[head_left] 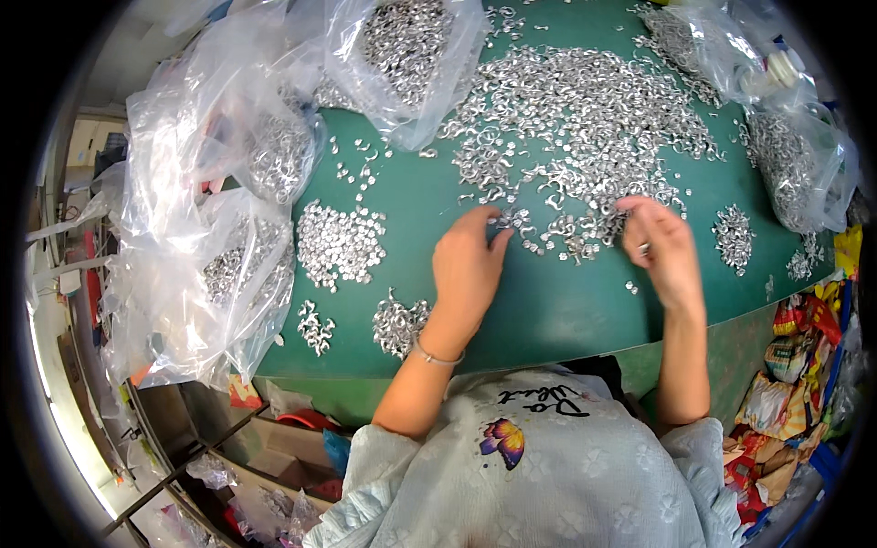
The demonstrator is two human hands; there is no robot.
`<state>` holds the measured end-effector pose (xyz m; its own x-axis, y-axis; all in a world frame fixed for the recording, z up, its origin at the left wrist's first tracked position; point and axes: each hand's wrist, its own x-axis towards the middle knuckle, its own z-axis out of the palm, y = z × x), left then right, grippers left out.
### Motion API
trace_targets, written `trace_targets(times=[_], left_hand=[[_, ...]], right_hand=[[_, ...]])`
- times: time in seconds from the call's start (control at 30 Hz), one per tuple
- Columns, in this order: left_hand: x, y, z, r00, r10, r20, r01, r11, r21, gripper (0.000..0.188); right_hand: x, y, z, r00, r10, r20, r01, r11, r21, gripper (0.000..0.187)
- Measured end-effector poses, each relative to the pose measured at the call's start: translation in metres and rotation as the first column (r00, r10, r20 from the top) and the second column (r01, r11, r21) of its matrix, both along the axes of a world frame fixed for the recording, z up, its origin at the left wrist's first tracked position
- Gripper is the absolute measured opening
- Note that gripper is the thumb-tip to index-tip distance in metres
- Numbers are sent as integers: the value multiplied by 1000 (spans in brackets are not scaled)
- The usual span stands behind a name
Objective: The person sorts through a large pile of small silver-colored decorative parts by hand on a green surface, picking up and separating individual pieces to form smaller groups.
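A large heap of small silver metal pieces (585,110), many of them curved or hook-shaped, covers the far middle of the green table (548,315). My left hand (466,265) rests at the near left edge of this heap. Its thumb and forefinger stand apart beside a few loose pieces (519,219), and the other fingers are partly hidden. On the heap's near right side is my right hand (665,251), with curled fingers and a small silver metal piece (644,247) held among them. Its forefinger reaches left over the heap.
Left of my left hand lie a pile of small roundish pieces (338,245) and two little piles of curved ones (400,324) (315,329). Clear plastic bags (210,183) of pieces line the left and far sides. Another bag (795,173) and a small pile (734,239) lie right.
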<state>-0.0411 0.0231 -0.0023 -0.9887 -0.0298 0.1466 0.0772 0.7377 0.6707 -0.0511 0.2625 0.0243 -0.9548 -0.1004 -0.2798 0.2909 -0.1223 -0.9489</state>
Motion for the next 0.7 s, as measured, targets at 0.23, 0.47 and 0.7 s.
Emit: trace_targets(times=[0.23,0.47,0.7], left_hand=[[10,-15,9,978,91,190,-150,934,324,12],[14,-9,6,979,106,175,-142,968,208,14],[-3,12,3,1000,10,-2,-10,998,-66,25]], right_hand=[[-5,147,-13,636,104,-765,756,116,644,15],[19,143,-19,838,224,-497,515,-27,857,12],[-6,-10,2,756,405,-514,210,594,777,21]])
